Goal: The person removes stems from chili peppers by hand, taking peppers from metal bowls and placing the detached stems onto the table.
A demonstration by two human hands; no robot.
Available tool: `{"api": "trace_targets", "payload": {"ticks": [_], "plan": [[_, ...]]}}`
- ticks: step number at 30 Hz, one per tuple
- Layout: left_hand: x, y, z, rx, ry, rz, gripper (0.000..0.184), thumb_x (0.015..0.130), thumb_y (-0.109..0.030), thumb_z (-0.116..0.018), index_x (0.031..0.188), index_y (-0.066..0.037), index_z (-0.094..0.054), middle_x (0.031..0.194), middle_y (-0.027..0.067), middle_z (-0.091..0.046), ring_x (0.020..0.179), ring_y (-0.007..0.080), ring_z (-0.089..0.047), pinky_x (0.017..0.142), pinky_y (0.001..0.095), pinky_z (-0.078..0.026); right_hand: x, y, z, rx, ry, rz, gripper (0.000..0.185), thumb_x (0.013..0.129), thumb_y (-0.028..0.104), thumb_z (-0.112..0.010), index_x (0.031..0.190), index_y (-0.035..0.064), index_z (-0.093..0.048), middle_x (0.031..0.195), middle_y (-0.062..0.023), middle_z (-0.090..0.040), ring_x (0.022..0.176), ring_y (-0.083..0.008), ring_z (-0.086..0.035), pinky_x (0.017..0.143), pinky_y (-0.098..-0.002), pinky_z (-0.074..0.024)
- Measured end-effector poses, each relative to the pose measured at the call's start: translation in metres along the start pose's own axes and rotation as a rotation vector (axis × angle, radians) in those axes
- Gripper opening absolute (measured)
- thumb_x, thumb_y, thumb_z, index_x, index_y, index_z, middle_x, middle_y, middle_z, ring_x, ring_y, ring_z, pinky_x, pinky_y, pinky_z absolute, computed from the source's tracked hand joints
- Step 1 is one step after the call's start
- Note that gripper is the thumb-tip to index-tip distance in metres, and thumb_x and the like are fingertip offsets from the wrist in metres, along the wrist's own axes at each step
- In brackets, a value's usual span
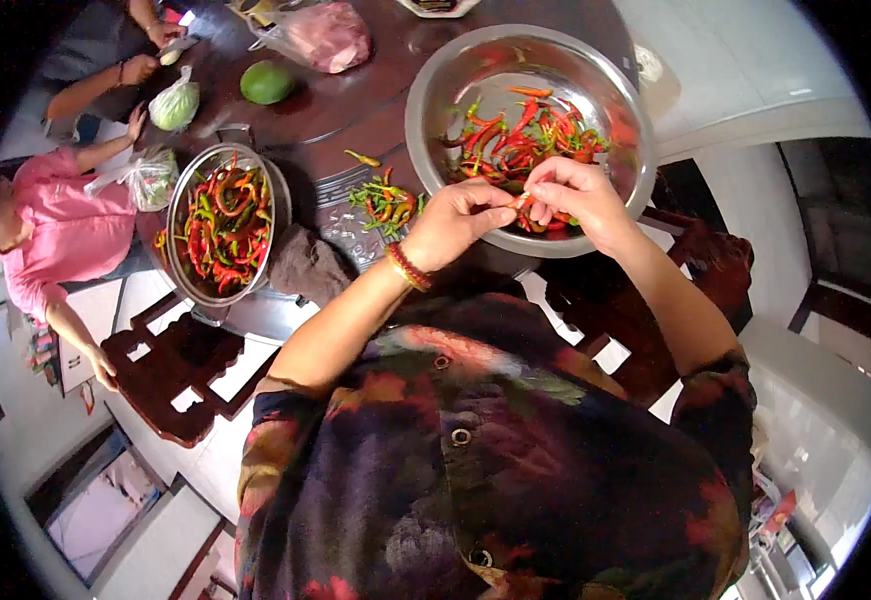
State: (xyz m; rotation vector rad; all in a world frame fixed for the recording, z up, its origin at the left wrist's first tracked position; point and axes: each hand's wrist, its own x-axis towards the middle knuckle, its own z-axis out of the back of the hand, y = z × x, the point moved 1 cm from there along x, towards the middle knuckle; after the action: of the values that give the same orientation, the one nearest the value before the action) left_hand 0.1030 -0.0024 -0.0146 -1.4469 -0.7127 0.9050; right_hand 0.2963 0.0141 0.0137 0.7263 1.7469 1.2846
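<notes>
Over the near edge of a wide steel basin (426, 165), my left hand (461, 222) and my right hand (581, 200) meet with fingers pinched. Between their fingertips is a red chili pepper (523, 201), partly covered by the fingers. Red chili peppers (528, 125), some with green stems, lie inside the basin below. To the left of my left hand, a small pile of green stems and chili peppers (386, 205) rests on the table. A steel pot (174, 250) further left holds many red and green chili peppers (224, 225).
A dark cloth (306, 265) lies beside the pot on the dark table (356, 110). Further back are a green round fruit or vegetable (267, 83), a pink plastic bag (326, 38) and bagged greens (175, 104). A person in a pink shirt (76, 215) and another person's hands (141, 68) are at left.
</notes>
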Motion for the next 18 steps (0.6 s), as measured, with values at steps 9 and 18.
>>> {"api": "trace_targets", "payload": {"ticks": [9, 18], "plan": [[-0.012, 0.0, 0.016, 0.13, -0.175, -0.08, 0.019, 0.079, -0.015, -0.064, 0.093, -0.003, -0.064, 0.079, 0.0026, -0.055, 0.076, 0.012, -0.052, 0.07, 0.0249, -0.042, -0.002, -0.005, 0.001, -0.101, 0.013, 0.064, 0.012, 0.085, 0.01, -0.053, 0.093, 0.0004, -0.055, 0.079, -0.0022, -0.057, 0.067, -0.0069, -0.052, 0.062, -0.0205, -0.0432], [-0.137, 0.019, 0.223, 0.311, -1.08, 0.106, 0.016, 0.077, -0.014, -0.062, 0.084, 0.0, -0.063, 0.076, 0.0051, -0.064, 0.068, 0.0106, -0.057, 0.062, 0.0252, -0.046, 0.009, -0.016, 0.029, -0.202, -0.201, -0.017, 0.015, 0.088, 0.011, -0.046, 0.094, 0.0007, -0.056, 0.078, -0.0022, -0.056, 0.067, -0.0079, -0.053, 0.063, -0.0222, -0.0442]]}}
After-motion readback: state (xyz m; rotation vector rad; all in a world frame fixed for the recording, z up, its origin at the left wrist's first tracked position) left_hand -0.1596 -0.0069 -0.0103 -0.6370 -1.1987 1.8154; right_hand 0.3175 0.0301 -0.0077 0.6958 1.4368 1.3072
